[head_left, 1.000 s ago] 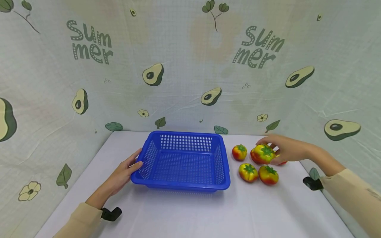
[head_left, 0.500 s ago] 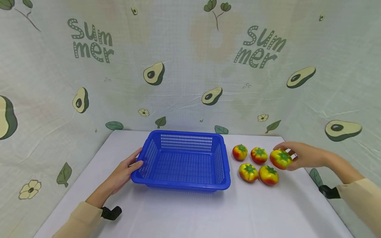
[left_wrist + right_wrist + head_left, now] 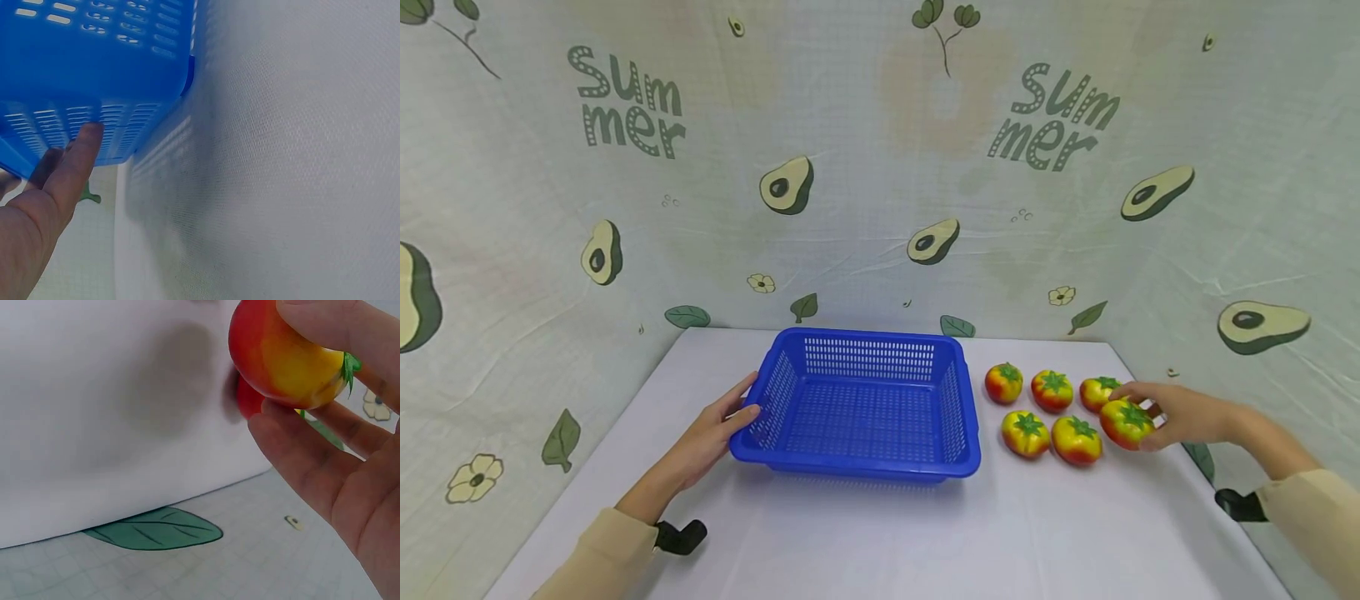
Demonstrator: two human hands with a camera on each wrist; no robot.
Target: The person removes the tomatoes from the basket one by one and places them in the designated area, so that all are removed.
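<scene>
My right hand (image 3: 1183, 412) pinches a red-and-yellow tomato (image 3: 1126, 423) with a green star-shaped top, thumb on one side and fingers on the other. The right wrist view shows the held tomato (image 3: 287, 356) between thumb and fingertips, with another red one (image 3: 250, 400) partly hidden behind it. Beside the held one, a tomato (image 3: 1096, 393) sits on the table, its right edge covered by my fingers. With extended fingers my left hand (image 3: 711, 433) rests at the left side of a blue plastic basket (image 3: 857, 477); in the left wrist view a digit lies against the slotted wall (image 3: 131, 119).
Several more tomatoes stand right of the basket: a back-row one (image 3: 1003, 383), its neighbour (image 3: 1052, 392), and two in front, the left one (image 3: 1026, 435) and the right one (image 3: 1077, 442). The white table (image 3: 880, 542) ends at a patterned cloth wall (image 3: 865, 250).
My right hand has carried the held tomato rightward and then nearer to me, uncovering two tomatoes in the back row. The left hand and basket stay put.
</scene>
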